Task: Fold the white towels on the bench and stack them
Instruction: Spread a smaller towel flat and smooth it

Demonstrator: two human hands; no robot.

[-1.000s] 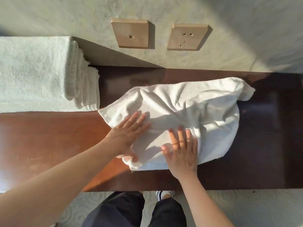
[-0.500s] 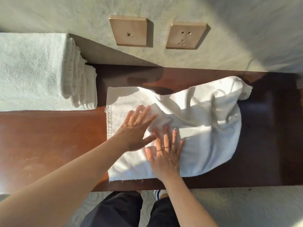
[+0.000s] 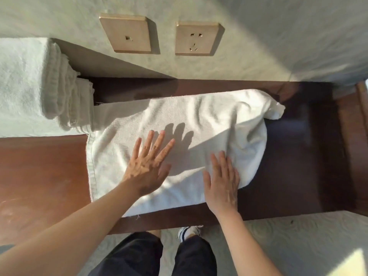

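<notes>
Towel (image 3: 199, 120) lies across my surface (image 3: 43, 176); left grip (image 3: 148, 166) and right grip (image 3: 222, 182), fingers spread, press it flat.

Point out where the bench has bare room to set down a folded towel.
Bare wood lies on the bench left of the spread towel and in front of the folded stack, and again in shade to that towel's right. The middle is crowded: left hand and right hand press flat on it.
</notes>
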